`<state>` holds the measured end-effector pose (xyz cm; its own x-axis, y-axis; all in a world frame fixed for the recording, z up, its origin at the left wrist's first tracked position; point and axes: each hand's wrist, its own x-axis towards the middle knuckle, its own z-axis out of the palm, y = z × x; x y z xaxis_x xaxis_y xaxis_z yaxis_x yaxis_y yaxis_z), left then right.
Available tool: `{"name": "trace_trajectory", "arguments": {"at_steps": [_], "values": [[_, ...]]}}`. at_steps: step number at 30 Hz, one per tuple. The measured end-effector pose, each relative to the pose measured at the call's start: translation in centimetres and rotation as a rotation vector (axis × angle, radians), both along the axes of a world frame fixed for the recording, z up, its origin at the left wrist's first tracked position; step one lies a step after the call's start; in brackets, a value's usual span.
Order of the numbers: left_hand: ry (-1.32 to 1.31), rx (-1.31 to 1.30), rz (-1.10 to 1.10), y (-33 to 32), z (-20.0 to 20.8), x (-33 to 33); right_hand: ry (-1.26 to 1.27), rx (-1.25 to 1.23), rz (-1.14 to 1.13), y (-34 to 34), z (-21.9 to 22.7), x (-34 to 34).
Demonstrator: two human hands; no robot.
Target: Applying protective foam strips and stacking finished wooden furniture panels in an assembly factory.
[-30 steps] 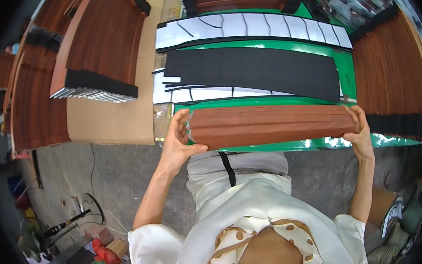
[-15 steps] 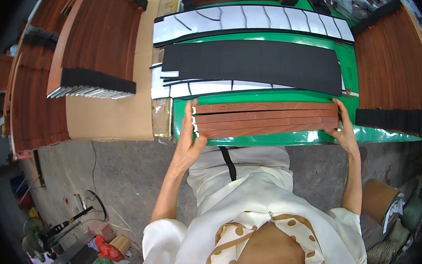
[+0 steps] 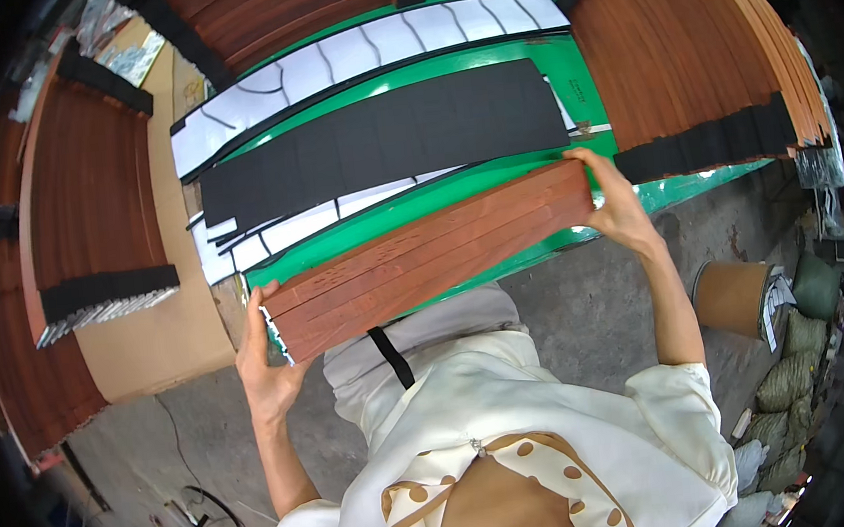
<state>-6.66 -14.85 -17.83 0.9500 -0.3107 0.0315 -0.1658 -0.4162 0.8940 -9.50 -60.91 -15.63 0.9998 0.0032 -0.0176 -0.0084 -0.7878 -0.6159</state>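
Between my two hands is a bundle of reddish-brown wooden slats (image 3: pixel 432 261), several lying side by side, with white edging showing at the left end. My left hand (image 3: pixel 268 362) grips that left end, thumb at the near corner and fingers behind the far one. At the opposite end, my right hand (image 3: pixel 618 204) clasps the slats with its thumb below and fingers over the far corner. The bundle slants up toward the right, over the near edge of the green table (image 3: pixel 503 271). Just beyond lie black strips (image 3: pixel 382 147) on white-backed ones.
A white strip with black lines (image 3: pixel 353 54) lies farther back. Stacked slats with black end bands stand at the left (image 3: pixel 95 192), the right (image 3: pixel 679 40) and the back (image 3: pixel 289 9). Brown cardboard (image 3: pixel 153 342) lies left. A brown drum (image 3: pixel 733 298) stands on the floor.
The bundle has tilted, its right end now higher and its left end nearer me; more of its broad face shows. Both hands kept hold. The whole view has turned.
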Motion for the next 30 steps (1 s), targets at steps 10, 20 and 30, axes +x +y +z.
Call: {"name": "trace_trajectory", "arguments": {"at_steps": [10,20,30], "values": [[0.062,0.126,0.003,-1.2,-1.1,1.4,-0.040,-0.038,0.010,-0.2,-1.4,1.1],[0.117,0.041,0.025,-0.9,-2.1,1.1,-0.009,0.099,-0.053,-0.1,-4.2,-0.4],[0.126,-0.278,0.056,0.7,3.7,2.1,-0.106,0.491,-0.025,-2.4,1.2,1.4]]}}
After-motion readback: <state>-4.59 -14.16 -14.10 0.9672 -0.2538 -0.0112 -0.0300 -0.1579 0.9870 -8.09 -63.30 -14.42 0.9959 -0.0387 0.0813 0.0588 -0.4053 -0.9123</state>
